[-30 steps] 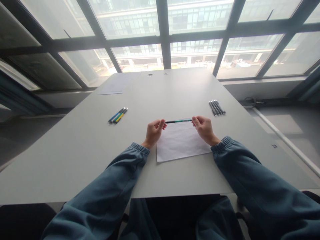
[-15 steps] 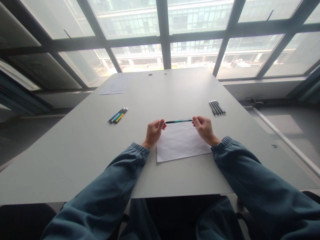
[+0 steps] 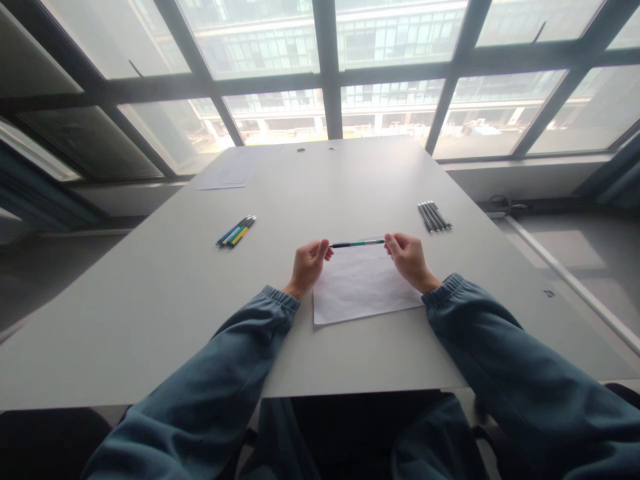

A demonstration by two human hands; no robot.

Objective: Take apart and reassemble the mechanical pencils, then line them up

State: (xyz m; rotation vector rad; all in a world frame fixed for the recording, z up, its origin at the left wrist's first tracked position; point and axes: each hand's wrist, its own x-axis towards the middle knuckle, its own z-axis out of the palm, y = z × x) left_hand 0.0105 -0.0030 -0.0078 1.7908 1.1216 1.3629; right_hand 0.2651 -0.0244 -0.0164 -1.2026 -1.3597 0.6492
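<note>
Held level between my two hands is a slim pen (image 3: 357, 244) with a black end at the left and a green middle. My left hand (image 3: 308, 265) pinches its left end with thumb and fingers. The right end is pinched by my right hand (image 3: 407, 259). Below the pen lies a white sheet of paper (image 3: 365, 287), flat on the table and partly behind both hands. Whether the pen touches the paper's far edge I cannot tell.
Colored pens (image 3: 237, 232), blue, green and yellow, lie in a group on the left of the white table (image 3: 200, 340). Several dark grey pens (image 3: 435, 216) lie side by side at the right. More paper (image 3: 225, 168) rests at the far left, near the windows.
</note>
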